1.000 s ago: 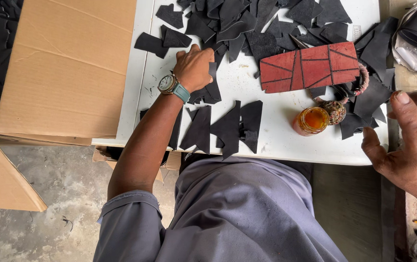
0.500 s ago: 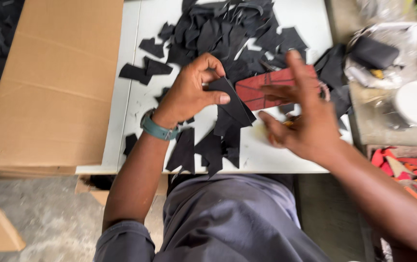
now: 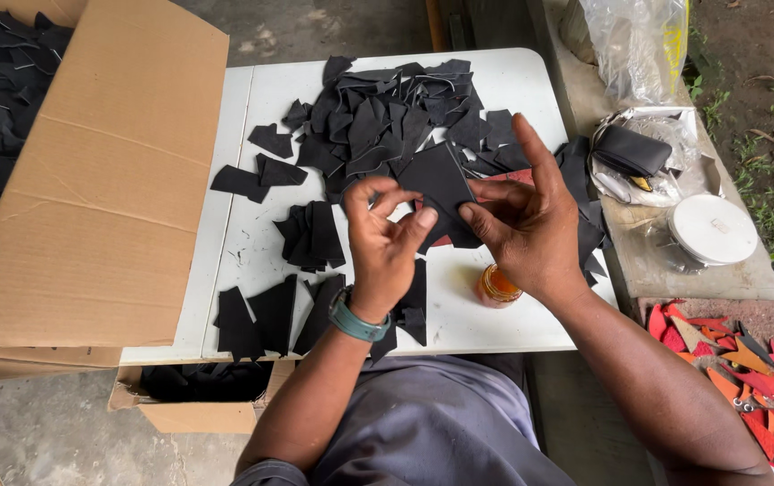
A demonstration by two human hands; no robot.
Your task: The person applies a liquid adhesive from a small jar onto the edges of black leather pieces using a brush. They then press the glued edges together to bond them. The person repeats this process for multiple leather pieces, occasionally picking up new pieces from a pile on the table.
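Black leather piece (image 3: 441, 184) sits mid-frame above the white table (image 3: 252, 243), pinched between my left hand (image 3: 385, 243) and right hand (image 3: 522, 229). Thumbs and forefingers grip its lower edges, and my right hand's other fingers (image 3: 531, 148) are spread upward behind it.

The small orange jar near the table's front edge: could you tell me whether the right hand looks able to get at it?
Probably yes. The small orange jar stands uncovered just below the right hand, but that hand and the left hand pinch a black leather piece.
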